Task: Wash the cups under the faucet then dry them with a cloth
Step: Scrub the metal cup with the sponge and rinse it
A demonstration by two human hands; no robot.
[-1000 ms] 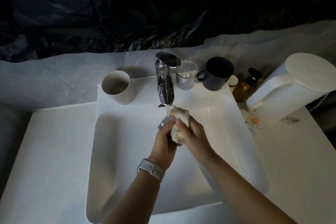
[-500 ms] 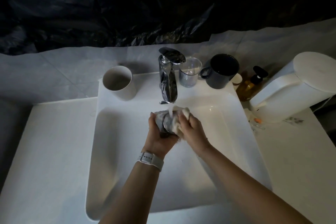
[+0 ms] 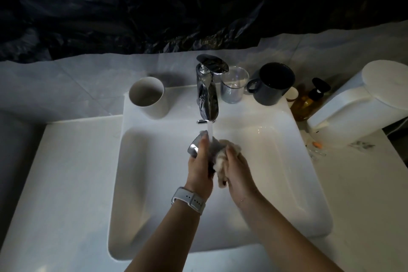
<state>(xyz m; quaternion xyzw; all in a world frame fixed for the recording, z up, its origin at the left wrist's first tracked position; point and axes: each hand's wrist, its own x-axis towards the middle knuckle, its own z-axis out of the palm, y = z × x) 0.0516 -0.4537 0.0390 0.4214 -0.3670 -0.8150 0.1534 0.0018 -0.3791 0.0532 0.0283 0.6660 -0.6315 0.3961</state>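
Water runs from the chrome faucet [image 3: 207, 95] into the white sink [image 3: 276, 183]. My left hand [image 3: 199, 169] grips a shiny metal cup [image 3: 194, 146] tilted under the stream. Pressed against the cup's right side is a pale cloth [image 3: 221, 157], bunched in my right hand [image 3: 238, 171]. Most of the cup is hidden by my fingers and the cloth. On the sink's back ledge stand a white cup [image 3: 148, 97] at the left, a clear glass [image 3: 234, 87] and a dark mug [image 3: 273, 83] to the right of the faucet.
An amber pump bottle [image 3: 308, 100] and a white kettle [image 3: 362, 99] stand at the right of the sink. Small items [image 3: 316, 146] lie on the counter in front of the kettle. Black plastic sheeting covers the wall behind.
The cup has tilted and shifted left in my left hand, its shiny side now showing. The cloth and my right hand have slid to the cup's right side.
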